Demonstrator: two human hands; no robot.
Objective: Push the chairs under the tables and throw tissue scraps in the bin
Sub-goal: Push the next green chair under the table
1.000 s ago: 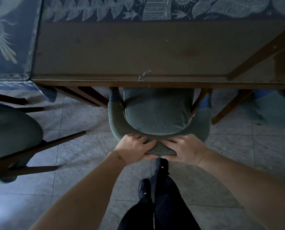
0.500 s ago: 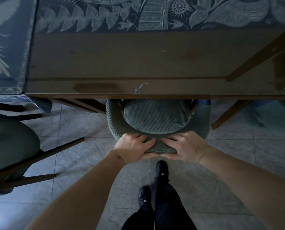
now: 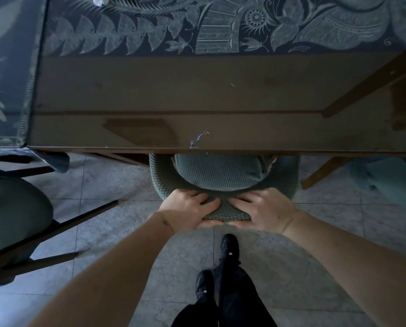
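Now both hands (image 3: 225,208) grip the chair (image 3: 221,175) (seat half under table (image 3: 197,95)).

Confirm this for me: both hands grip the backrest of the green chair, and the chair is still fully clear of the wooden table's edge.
Not quite. Both the left hand and the right hand do grip the backrest of the green chair, but the chair is not clear of the wooden table: the head view shows the front of its seat already hidden under the table's near edge.

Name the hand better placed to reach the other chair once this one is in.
Left. The left hand sits nearer the second chair, which stands out to the left; the right hand would cross over.
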